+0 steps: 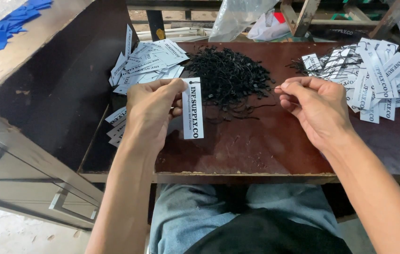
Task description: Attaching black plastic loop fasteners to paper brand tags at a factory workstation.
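My left hand [150, 110] pinches a white paper tag [193, 110] with black print by its top corner and holds it upright over the brown table [256, 146]. My right hand [315, 106] pinches a thin black string [279, 88] between thumb and forefinger, a short way right of the tag. A heap of black strings [228, 75] lies on the table between and beyond the two hands. Loose white tags [148, 63] lie in a pile at the back left. A second pile of tags with strings attached [369, 75] lies at the back right.
A dark cabinet side [63, 94] stands along the table's left edge, with more tags [115, 124] slipped beside it. Blue pieces [7, 26] lie on a surface at the top left. A clear plastic bag [237, 16] hangs behind the table. My lap [247, 216] is under the front edge.
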